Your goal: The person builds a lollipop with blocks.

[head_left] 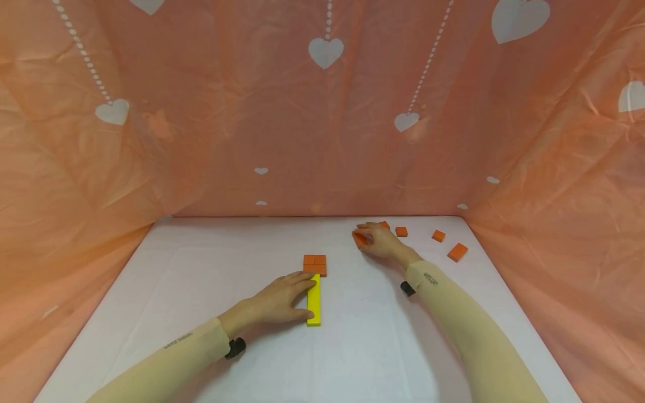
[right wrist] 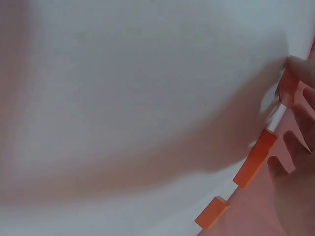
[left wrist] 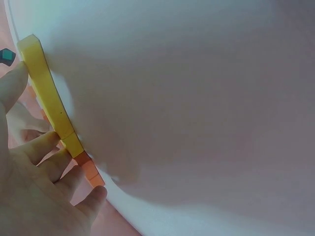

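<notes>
- The held block (head_left: 359,240) is pinched near its edges by the right hand (head_left: 381,239), with thumb and fingers bent; a slip or twist could be caused by so slight a fingertip hold.
- Seen from the head, the held block is carried at the right hand's 9 o'clock; whether it is lifted off the desk (head_left: 383,347) cannot be told.
- At the hand's 12 o'clock, a corner block (head_left: 384,225) is partly hidden, and at 2 o'clock a small block (head_left: 401,232) is seen; either could be nudged by a trailing finger.
- Farther off, towards 3 o'clock, a far block (head_left: 438,235) and an end block (head_left: 457,252) are left untouched.
- At the held block's 8 o'clock, well apart, an orange cluster (head_left: 314,266) is laid flat.
- At the cluster's 6 o'clock the bar (head_left: 314,305) is set, seemingly touching; the cluster could be skewed by a push along it.
- From the bar's 9 o'clock, its side is touched by the left hand (head_left: 279,299), fingers spread, nothing gripped.
</notes>
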Tool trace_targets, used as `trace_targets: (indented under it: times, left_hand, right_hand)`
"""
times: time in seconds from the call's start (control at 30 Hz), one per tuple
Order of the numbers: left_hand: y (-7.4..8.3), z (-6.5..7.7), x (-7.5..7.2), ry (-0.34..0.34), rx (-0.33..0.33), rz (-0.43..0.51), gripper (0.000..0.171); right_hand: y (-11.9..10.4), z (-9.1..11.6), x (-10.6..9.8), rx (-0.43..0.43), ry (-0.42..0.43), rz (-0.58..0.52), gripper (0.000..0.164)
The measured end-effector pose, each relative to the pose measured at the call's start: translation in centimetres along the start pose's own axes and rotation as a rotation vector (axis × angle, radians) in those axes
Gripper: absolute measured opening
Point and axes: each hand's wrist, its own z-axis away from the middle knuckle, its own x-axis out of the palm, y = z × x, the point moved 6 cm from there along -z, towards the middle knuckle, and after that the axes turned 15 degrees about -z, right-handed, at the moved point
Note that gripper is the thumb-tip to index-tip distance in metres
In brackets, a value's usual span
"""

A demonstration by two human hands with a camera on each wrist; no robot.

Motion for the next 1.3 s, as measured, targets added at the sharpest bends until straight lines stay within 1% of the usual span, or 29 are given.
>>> trace_targets:
  times: [0.13,0.2,0.3,0.4,0.5,0.57,0.77,0.83,1.0,1.1,1.3]
  left_hand:
    - [0.0,0.1,0.0,0.0,-0.001,0.005,0.075]
    - [0.0,0.1,0.0,-0.003,-0.007,0.003,0.075]
    - [-0.1,0.1,0.0,-0.01,-0.019,0.003,0.076]
    - [-0.1,0.1,0.1,-0.014,-0.024,0.004,0.076]
    - [-0.1,0.1,0.1,-0.017,-0.023,0.005,0.076]
    - [-0.1,0.1,0.1,-0.013,-0.019,0.008,0.076]
    - [-0.1,0.1,-0.1,-0.007,-0.002,0.011,0.075]
    - [-0.1,0.0,-0.1,-0.009,-0.001,0.007,0.075]
    - [-0.2,0.0,-0.1,-0.014,0.0,0.005,0.075]
    - [-0.3,0.0,0.0,-0.016,0.003,0.003,0.075]
    - [-0.4,0.0,0.2,-0.023,0.004,-0.003,0.077]
  right_hand:
    - [0.0,-0.1,0.1,-0.03,-0.004,0.028,0.052]
    - [-0.1,-0.1,0.1,-0.034,0.001,0.018,0.051]
    - [-0.4,-0.2,0.3,-0.012,0.019,-0.029,0.053]
    - [-1.1,-0.5,0.6,0.008,0.059,-0.096,0.055]
    - [-2.5,-1.1,1.2,0.014,0.106,-0.165,0.053]
    - [-3.7,-1.5,1.8,0.019,0.122,-0.205,0.053]
    - [-7.0,-2.9,4.4,0.016,0.112,-0.305,0.057]
    - [-7.9,-3.4,5.1,-0.004,0.112,-0.326,0.058]
    - [-9.5,-4.5,6.8,-0.036,0.097,-0.329,0.056]
    - [-10.0,-5.0,7.8,-0.034,0.067,-0.321,0.054]
    - [-10.4,-5.6,9.0,-0.025,0.033,-0.279,0.053]
